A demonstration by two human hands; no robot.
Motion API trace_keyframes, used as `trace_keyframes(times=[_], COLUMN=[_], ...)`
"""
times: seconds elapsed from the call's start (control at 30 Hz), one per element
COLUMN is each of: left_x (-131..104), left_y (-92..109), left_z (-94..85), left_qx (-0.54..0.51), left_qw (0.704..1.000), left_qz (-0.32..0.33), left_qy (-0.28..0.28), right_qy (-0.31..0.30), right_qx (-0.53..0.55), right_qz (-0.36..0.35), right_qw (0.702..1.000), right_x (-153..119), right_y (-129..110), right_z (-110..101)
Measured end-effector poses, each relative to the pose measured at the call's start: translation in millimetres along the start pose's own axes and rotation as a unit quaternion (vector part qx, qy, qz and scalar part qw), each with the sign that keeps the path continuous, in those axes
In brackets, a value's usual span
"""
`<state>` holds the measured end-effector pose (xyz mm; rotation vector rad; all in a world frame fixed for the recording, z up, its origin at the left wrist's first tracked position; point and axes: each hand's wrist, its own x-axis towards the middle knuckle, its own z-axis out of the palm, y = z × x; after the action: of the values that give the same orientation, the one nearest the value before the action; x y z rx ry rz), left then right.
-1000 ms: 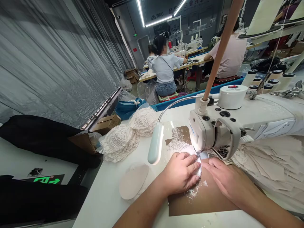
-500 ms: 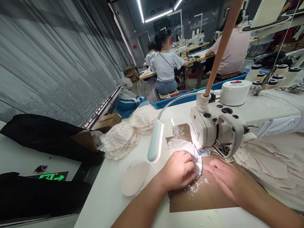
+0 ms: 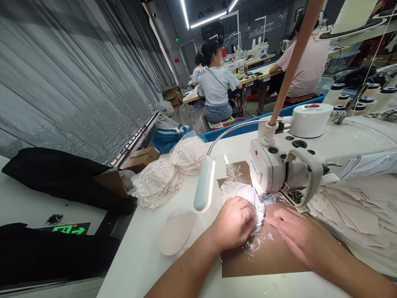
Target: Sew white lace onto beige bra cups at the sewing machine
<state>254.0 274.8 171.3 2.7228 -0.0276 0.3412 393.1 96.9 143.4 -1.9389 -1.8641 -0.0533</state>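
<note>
A white lace cup-shaped piece [image 3: 259,210] lies under the needle area of a white sewing machine [image 3: 267,167]. My left hand [image 3: 234,221] is closed over the near side of the piece, its curled fingers gripping the fabric; the fingertips are partly hidden. My right hand [image 3: 297,236] rests palm down, fingers stretched out, on the brown sheet [image 3: 263,263] covering the machine bed. Its index fingertip is close to the lace edge; whether they touch I cannot tell. The needle itself is too small to make out.
Stacked lace cups [image 3: 156,182] and a beige oval pad [image 3: 178,236] lie to the left. A lit lamp [image 3: 204,186] hangs beside the machine. Beige fabric pieces [image 3: 359,203] are piled at right. Thread cones [image 3: 335,93] stand behind; seated people [image 3: 217,82] work farther back.
My left hand's fingers have drawn back slightly from the lace edge, showing more of its near end. My right hand stays nearly in place. The whole view has shifted very slightly.
</note>
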Motion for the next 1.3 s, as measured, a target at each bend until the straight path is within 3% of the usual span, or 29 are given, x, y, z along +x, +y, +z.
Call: trace_keyframes(times=[0.4,0.67,0.97,1.17,1.3], left_x=[-1,-2,-2,-4,-3], left_y=[1,5,7,14,18], left_z=[0.8,-6.5,-10.7,-6.7,-3.9], left_qx=[0.035,0.047,0.117,0.120,0.125], left_qw=[0.999,0.996,0.986,0.989,0.990], left_qz=[-0.002,0.015,0.083,0.053,0.032], left_qy=[-0.024,-0.071,-0.082,-0.068,-0.060], right_qy=[-0.029,-0.042,-0.009,0.039,0.063], right_qx=[-0.008,-0.007,-0.007,-0.057,-0.079], right_qz=[0.010,0.015,0.007,-0.030,-0.019], right_qw=[1.000,0.999,1.000,0.997,0.995], right_x=[-2,-2,3,4,5], right_y=[2,4,-1,-1,0], right_z=[4,2,2,3,3])
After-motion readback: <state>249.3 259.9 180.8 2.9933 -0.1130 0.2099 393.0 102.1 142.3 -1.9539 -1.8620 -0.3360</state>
